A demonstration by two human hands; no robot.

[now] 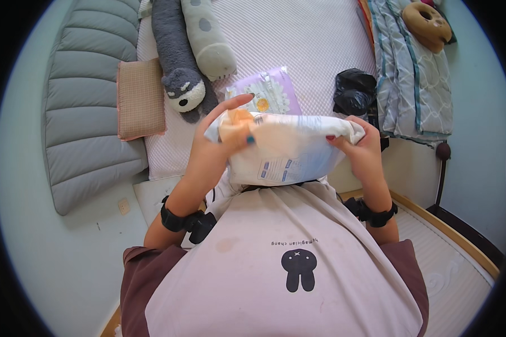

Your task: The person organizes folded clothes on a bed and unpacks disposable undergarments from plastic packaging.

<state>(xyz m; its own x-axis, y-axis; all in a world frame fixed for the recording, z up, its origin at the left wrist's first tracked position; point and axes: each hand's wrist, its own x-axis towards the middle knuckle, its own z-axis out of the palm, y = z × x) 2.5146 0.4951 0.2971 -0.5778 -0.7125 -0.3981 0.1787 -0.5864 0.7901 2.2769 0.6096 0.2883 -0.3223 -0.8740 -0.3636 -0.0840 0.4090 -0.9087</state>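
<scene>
A soft white plastic package [287, 151] with pale blue shading and an orange patch at its left end is held up in front of my body. Fingers of my left hand [216, 132] are closed round that end, the thumb across its front and the index finger stretched along the top. At the other end, my right hand [362, 149] pinches the gathered corner. What is inside the package cannot be seen, and its middle is slightly blurred. Just beyond it, a purple-and-white packet [284, 84] with a flower pattern lies on the bed, partly covered by the package.
The bed has a pale ribbed cover [298, 33]. On its left lie a grey dog plush [177, 56], a light plush bolster [208, 39] and a checked pillow [141, 98]. A black plastic bag [354, 92] and a folded quilt [416, 84] are at the right.
</scene>
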